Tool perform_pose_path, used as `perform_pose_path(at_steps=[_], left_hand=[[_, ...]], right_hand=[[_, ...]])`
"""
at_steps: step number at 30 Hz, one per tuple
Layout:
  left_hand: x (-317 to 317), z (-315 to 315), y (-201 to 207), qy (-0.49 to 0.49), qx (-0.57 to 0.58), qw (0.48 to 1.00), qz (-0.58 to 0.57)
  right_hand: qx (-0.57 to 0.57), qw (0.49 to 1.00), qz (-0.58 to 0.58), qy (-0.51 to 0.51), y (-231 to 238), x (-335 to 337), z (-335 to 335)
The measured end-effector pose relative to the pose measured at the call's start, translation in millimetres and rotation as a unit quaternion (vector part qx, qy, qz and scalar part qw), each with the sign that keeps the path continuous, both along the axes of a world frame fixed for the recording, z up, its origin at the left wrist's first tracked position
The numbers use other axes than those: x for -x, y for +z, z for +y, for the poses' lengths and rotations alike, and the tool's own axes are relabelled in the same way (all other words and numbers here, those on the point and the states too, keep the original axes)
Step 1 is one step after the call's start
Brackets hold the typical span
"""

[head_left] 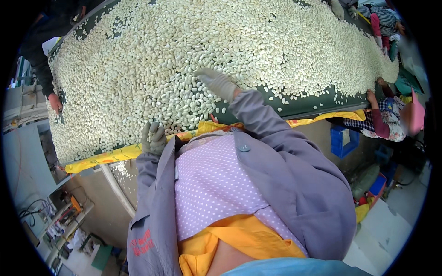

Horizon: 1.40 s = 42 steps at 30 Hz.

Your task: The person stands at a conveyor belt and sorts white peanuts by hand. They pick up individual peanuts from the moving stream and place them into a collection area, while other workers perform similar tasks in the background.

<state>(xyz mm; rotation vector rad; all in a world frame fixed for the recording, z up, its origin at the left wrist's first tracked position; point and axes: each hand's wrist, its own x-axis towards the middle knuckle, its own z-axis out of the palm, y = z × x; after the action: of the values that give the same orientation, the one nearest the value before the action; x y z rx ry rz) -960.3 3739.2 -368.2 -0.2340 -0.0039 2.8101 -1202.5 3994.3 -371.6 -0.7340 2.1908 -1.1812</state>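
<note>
Pale white beans (152, 60) lie in a broad, thick layer over a dark green belt or table top (301, 105). My right hand (217, 84), in a light knitted glove, reaches in among them with its fingers stretched to the left, touching the layer; I see nothing held in it. At the near edge, my left hand (154, 138) is gloved too and has its fingers curled. Whatever it may hold is hidden. Between the two hands, larger beans (191, 103) are spread more thinly, and a small reddish piece (213, 118) lies by the edge.
Yellow plastic sheeting (103, 157) wraps the near edge. At the left, a co-worker's hand (55, 104) rests by the beans; another person (384, 115) works at the right edge. A blue crate (344, 141) stands below on the right. A cluttered bench (69, 225) is at lower left.
</note>
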Motion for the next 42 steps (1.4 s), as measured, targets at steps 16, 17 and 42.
perform_pose_path(at_steps=[16,17,42], left_hand=[[22,45,3,-0.026,-0.029,0.999,0.027],[24,47,3,-0.036,-0.056,0.998,0.015],[45,119,-5,-0.018,0.0,1.0,0.01]], right_hand=[[-0.008,0.98,0.002,-0.2,-15,64,47],[-0.025,0.979,0.029,-0.199,-12,77,43],[-0.076,0.996,0.035,-0.043,5,138,23]])
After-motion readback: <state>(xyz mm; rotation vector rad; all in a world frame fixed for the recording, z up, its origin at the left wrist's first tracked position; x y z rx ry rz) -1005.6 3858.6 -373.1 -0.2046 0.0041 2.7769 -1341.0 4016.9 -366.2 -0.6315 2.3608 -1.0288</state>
